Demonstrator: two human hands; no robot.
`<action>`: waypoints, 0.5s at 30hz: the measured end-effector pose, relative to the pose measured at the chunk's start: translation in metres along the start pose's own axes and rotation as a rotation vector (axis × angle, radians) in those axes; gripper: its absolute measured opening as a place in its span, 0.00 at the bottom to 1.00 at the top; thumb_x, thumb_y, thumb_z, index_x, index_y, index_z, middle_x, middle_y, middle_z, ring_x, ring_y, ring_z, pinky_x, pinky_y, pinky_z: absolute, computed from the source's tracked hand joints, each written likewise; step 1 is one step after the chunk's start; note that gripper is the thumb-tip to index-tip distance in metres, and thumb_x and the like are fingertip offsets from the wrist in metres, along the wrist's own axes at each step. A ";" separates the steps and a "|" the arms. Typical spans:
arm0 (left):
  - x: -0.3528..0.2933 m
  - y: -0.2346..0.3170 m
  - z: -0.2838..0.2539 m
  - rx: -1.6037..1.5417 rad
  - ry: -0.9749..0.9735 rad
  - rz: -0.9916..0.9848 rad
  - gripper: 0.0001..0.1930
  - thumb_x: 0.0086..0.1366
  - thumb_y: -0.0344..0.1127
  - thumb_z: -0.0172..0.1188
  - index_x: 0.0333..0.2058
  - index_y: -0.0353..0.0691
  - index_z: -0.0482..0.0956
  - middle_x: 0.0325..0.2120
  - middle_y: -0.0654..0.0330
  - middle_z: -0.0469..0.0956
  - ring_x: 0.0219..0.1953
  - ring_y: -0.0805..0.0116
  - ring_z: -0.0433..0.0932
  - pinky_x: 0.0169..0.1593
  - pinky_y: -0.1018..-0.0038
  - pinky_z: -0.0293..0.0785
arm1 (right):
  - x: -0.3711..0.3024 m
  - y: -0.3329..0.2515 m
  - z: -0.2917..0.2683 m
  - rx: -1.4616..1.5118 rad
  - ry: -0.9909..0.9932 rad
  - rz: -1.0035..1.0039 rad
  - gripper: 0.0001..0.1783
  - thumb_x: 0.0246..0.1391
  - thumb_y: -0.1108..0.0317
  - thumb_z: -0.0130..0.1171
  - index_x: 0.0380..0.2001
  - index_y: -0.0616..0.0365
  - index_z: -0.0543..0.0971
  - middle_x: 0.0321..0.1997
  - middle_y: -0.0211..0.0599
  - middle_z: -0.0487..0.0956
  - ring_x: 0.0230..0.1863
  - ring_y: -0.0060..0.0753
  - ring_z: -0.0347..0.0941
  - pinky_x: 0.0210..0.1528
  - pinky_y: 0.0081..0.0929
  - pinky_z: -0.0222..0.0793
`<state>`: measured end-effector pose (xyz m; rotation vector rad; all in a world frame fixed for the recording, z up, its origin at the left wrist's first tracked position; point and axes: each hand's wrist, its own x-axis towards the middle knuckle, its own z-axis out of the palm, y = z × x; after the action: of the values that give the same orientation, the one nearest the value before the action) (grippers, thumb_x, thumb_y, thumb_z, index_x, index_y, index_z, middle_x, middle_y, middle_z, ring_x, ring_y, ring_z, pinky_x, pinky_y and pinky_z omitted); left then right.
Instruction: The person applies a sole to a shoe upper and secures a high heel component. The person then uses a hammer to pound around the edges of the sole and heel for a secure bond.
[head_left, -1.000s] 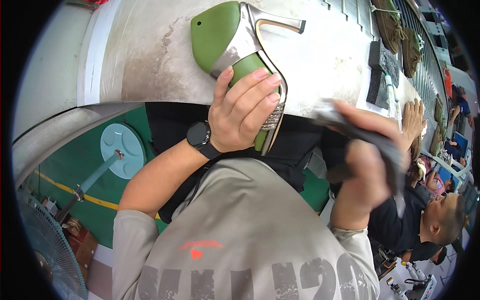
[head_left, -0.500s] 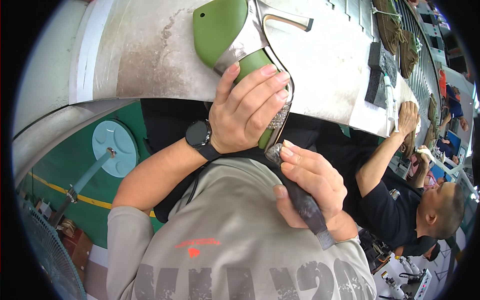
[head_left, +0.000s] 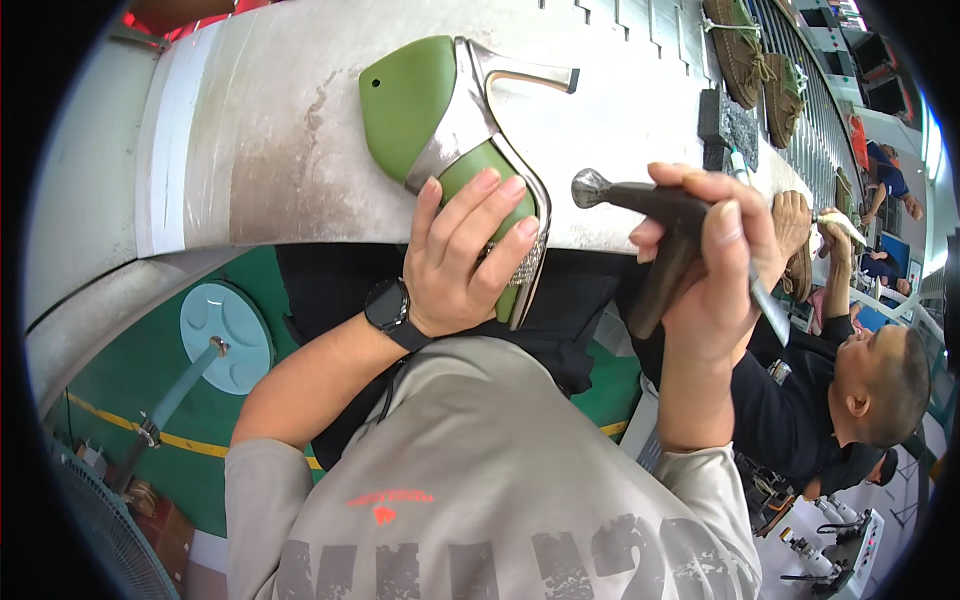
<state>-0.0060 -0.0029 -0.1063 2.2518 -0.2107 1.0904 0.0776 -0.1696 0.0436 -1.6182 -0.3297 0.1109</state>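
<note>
A silver high-heeled sandal (head_left: 468, 105) lies on its side around a green shoe last (head_left: 408, 105), its thin heel pointing right. My left hand (head_left: 455, 260) is wrapped over the front part, fingers across the last near a glittery strap (head_left: 527, 262). The toe end sticks out past the bench edge toward me. To the right of the shoe, my right hand (head_left: 715, 265) grips a dark shoemaker's hammer (head_left: 640, 197). Its rounded metal face points left, apart from the sandal. My fingers hide part of the hammer.
The worn pale workbench (head_left: 280, 130) curves in front of me. At its right lie a dark block (head_left: 735, 125) and brown shoes (head_left: 738, 50) beside metal rollers. A co-worker (head_left: 850, 390) sits close on my right. A blue round-based stand (head_left: 228, 335) and a fan (head_left: 100, 520) are at lower left.
My right hand has lifted the hammer from beside the sandal's toe, up and to the right, turning its head leftward. The left hand keeps its hold; the shoe sits slightly lower and left in view.
</note>
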 end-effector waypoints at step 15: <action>-0.008 -0.011 0.003 0.073 -0.009 0.064 0.17 0.72 0.39 0.61 0.57 0.52 0.70 0.57 0.64 0.78 0.62 0.63 0.76 0.75 0.48 0.56 | 0.048 -0.007 0.010 -0.161 -0.144 0.206 0.16 0.70 0.64 0.52 0.41 0.70 0.79 0.39 0.57 0.86 0.23 0.29 0.79 0.27 0.21 0.78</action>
<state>-0.0050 0.0031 -0.1187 2.3296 -0.2521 1.1382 0.1195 -0.1462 0.0562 -1.8060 -0.2874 0.3668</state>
